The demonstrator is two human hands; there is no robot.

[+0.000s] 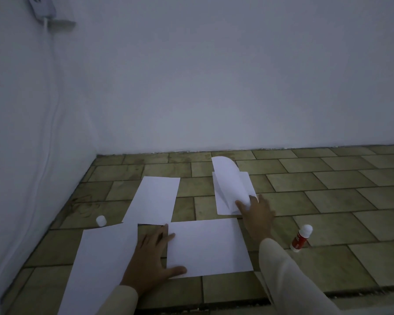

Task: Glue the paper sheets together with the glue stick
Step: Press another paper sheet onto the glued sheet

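Several white paper sheets lie on the tiled floor. My left hand (154, 258) rests flat with fingers spread on the left edge of the near middle sheet (208, 246). My right hand (256, 214) grips the near corner of a curled top sheet (230, 185), lifting it off another sheet (223, 208) beneath. One more sheet (154, 198) lies further back and a large one (98, 264) at the near left. A red glue stick (301, 238) with a white top stands upright to the right of my right arm. Its white cap (101, 220) sits at the left.
White walls meet in a corner at the far left. A white cable (51, 105) hangs down the left wall from a socket (43, 7). The floor has olive-brown tiles (328, 189), and a step edge (350, 294) runs across the near right.
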